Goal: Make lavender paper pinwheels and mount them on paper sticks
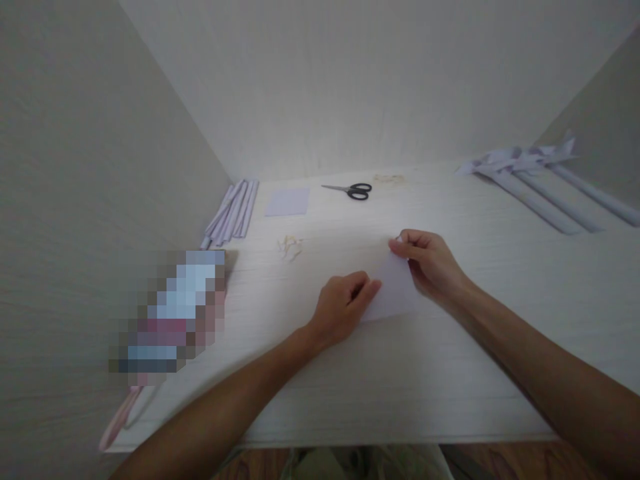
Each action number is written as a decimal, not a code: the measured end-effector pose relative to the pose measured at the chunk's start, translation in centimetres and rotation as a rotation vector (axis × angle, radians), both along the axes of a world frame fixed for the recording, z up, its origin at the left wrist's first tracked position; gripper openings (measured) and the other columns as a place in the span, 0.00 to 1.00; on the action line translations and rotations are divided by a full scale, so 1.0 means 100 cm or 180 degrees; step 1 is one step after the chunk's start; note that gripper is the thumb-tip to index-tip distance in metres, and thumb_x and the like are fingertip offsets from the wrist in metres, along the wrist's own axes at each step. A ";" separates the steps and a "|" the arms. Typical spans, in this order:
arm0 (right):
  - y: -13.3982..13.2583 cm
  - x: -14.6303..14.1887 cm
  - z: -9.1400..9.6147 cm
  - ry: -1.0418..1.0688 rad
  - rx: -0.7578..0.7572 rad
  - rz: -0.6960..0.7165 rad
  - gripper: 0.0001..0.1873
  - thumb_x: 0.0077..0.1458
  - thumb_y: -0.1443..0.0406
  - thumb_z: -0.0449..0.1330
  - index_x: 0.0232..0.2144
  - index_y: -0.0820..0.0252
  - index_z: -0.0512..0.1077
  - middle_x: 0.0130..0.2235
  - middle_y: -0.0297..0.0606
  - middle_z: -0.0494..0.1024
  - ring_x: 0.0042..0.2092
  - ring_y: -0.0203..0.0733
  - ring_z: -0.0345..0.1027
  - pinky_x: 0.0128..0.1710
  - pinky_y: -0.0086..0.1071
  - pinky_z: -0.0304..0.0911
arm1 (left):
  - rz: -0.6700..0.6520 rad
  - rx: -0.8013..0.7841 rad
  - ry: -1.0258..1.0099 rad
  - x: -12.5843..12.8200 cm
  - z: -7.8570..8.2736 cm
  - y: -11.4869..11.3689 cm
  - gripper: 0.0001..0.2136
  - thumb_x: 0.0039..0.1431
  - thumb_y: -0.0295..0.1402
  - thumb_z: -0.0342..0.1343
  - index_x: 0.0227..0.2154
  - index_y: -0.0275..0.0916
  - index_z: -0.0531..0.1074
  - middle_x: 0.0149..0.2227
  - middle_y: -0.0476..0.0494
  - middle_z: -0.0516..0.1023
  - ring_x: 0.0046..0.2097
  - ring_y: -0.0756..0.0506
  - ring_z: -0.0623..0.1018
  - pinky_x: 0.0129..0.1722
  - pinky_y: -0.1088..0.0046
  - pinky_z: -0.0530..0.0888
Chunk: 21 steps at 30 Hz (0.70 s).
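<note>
A pale lilac sheet of paper [393,293], folded into a triangle, lies on the white table [450,373] in front of me. My left hand [343,308] is curled and presses its fingertips on the sheet's left edge. My right hand [430,263] pinches the top corner of the sheet between thumb and fingers. Both forearms reach in from the bottom of the view.
Black-handled scissors [351,191] lie at the back, with a lilac square sheet [288,201] to their left and a bundle of rolled paper sticks [233,215] by the left wall. Paper pinwheels on sticks [537,180] lie at back right. Rubber bands [290,247] lie near the middle. A blurred object [173,313] sits at left.
</note>
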State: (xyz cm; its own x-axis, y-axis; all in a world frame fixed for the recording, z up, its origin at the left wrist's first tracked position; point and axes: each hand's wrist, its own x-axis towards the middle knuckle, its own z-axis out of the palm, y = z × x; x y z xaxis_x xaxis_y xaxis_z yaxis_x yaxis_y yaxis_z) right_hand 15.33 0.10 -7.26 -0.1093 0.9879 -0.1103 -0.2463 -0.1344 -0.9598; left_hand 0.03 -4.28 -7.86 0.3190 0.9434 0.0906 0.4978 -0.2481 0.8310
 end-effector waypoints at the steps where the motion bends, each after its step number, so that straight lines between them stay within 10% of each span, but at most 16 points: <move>1: -0.001 -0.002 0.000 0.0008 0.0008 -0.0031 0.17 0.35 0.64 0.64 0.11 0.61 0.57 0.12 0.25 0.56 0.14 0.25 0.47 0.13 0.24 0.39 | -0.0076 0.0033 0.0095 0.000 0.000 0.000 0.17 0.54 0.41 0.41 0.15 0.37 0.53 0.15 0.55 0.53 0.20 0.55 0.55 0.20 0.77 0.51; 11: -0.020 -0.015 0.000 -0.0517 -0.0630 0.0458 0.12 0.31 0.62 0.65 0.16 0.65 0.68 0.17 0.33 0.69 0.18 0.32 0.61 0.16 0.26 0.53 | 0.0040 -0.0012 -0.0071 -0.001 -0.001 0.000 0.16 0.55 0.40 0.39 0.16 0.37 0.55 0.17 0.53 0.56 0.21 0.54 0.58 0.21 0.77 0.54; 21: 0.001 -0.005 0.002 0.0135 0.0008 -0.0459 0.09 0.29 0.69 0.64 0.09 0.63 0.67 0.14 0.31 0.67 0.17 0.27 0.56 0.14 0.23 0.48 | -0.0240 -0.0116 -0.0108 -0.001 0.000 0.002 0.16 0.55 0.39 0.40 0.15 0.37 0.52 0.16 0.54 0.52 0.21 0.55 0.55 0.20 0.78 0.52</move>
State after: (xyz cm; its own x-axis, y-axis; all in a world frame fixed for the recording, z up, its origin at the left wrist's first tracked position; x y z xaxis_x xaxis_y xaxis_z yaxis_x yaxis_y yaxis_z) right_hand 14.82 0.15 -7.08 0.0293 0.9939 -0.1060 -0.3031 -0.0922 -0.9485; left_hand -0.03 -4.12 -7.88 0.3866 0.9197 0.0686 0.4502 -0.2531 0.8563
